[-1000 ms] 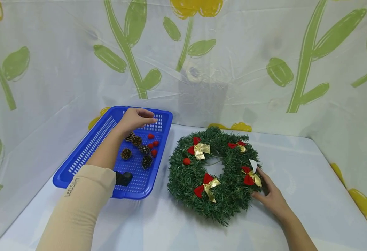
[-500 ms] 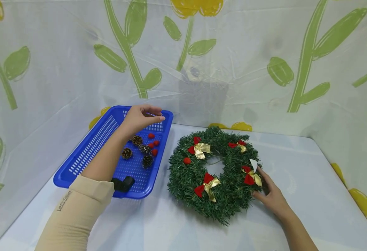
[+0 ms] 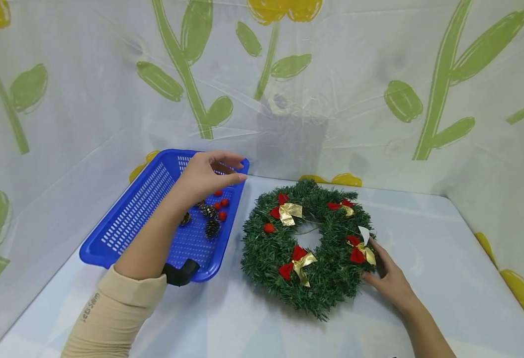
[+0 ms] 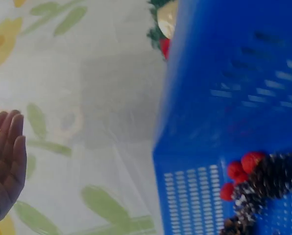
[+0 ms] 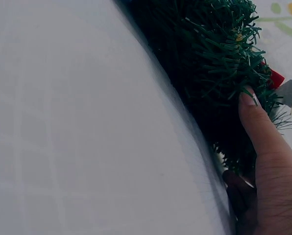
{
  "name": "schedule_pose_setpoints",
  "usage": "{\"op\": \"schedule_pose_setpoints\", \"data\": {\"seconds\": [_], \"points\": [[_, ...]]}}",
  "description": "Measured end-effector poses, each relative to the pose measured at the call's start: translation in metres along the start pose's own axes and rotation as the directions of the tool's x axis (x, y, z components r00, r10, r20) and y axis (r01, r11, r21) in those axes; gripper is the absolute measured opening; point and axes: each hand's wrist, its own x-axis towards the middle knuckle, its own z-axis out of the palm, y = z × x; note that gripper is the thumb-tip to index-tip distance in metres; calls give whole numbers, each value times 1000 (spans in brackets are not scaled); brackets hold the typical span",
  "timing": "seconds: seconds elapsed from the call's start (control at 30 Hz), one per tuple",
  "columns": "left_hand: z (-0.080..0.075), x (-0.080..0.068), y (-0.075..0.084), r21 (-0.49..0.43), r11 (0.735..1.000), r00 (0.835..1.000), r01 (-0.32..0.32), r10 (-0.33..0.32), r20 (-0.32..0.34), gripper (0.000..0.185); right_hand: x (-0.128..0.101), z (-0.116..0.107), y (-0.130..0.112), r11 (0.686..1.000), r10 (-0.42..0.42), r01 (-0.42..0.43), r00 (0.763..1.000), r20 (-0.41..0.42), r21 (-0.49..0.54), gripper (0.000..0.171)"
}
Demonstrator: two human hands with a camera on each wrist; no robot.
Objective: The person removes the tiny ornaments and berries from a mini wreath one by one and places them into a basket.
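Note:
My left hand (image 3: 204,176) hovers over the back of a blue plastic basket (image 3: 128,231), thumb and fingers apart with nothing seen between them. In the left wrist view its fingers (image 4: 16,142) look relaxed. To the right lies a green Christmas wreath (image 3: 262,261) with red and gold bows (image 3: 304,262) and one red ball (image 3: 268,227). My right hand (image 3: 392,283) grips the wreath's right edge. The right wrist view shows the thumb (image 5: 261,122) on the greenery; the other fingers are partly hidden beneath it.
Pine cones (image 3: 212,229) and several small red balls (image 3: 222,216) lie in the basket. A white tag (image 3: 364,234) sticks up from the wreath near my right hand. A flower-patterned cloth (image 3: 356,124) hangs behind the white table (image 3: 427,238).
My left hand has moved right across the basket towards the wreath, and its thumb and fingers have spread a little wider. The right hand and the wreath have stayed in place.

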Motion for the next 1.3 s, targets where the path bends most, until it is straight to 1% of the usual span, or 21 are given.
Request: {"op": "schedule_pose_setpoints", "data": {"seconds": [0.07,0.3,0.4,0.5,0.63,0.7,0.8,0.97,1.07,1.17,1.3], "points": [[3,-6,5,5,1000,1000,-4,4,-8,40,0,0,-1,1000,3,-3,1000,0,2,87],[14,-23,16,-71,997,997,-39,34,-68,42,-1,0,-2,999,-15,15,1000,0,38,88],[18,-28,20,-98,994,996,-51,44,-78,42,-1,0,-2,999,-22,22,1000,0,47,89],[22,-35,22,-159,984,995,-81,69,-77,41,-1,0,-2,999,-19,19,1000,0,38,89],[30,-45,23,-252,959,989,-131,111,-94,41,-1,-1,-2,999,-10,10,1000,1,31,88],[36,-48,22,-275,950,986,-149,123,-109,41,0,-1,-3,999,-10,10,1000,2,36,89],[44,-52,19,-296,942,984,-158,124,-130,41,0,0,-3,999,-13,13,1000,2,44,89],[57,-52,12,-325,929,977,-177,125,-173,40,0,0,-2,999,-14,14,1000,5,53,89],[63,-51,8,-342,923,975,-174,113,-192,38,0,0,-1,999,-3,3,1000,7,40,88],[70,-51,3,-370,916,976,-155,84,-201,38,0,0,0,1000,11,-11,1000,8,17,88],[83,-48,-3,-428,891,975,-152,64,-213,38,-1,-1,0,999,34,-35,999,-8,-36,87]]}}
